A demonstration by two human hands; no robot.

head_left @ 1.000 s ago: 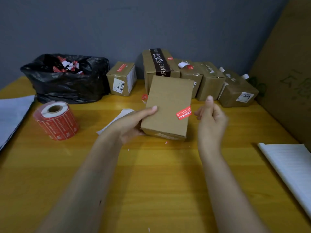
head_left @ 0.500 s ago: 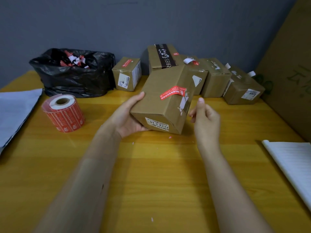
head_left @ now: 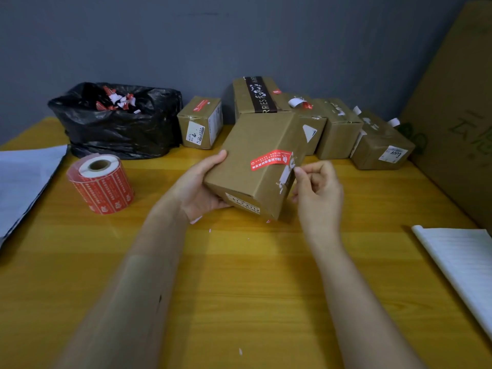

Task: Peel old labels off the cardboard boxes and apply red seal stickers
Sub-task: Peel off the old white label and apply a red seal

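A brown cardboard box is tilted above the middle of the yellow table. My left hand grips its left side and underside. A red seal sticker runs across its top face to the right edge, where torn white label remnants remain. My right hand sits at that edge with curled fingers, thumb and forefinger pinched at the torn label. A white label shows on the near face. A roll of red seal stickers stands to the left.
A black rubbish bag with peeled scraps sits at the back left. Several more boxes line the wall, one small one beside the bag. White sheets lie at the left and right edges. A big cardboard sheet leans right.
The box has been turned from flat to tilted, showing its right side and near label. My right hand went from open beside it to pinching at the torn label edge.
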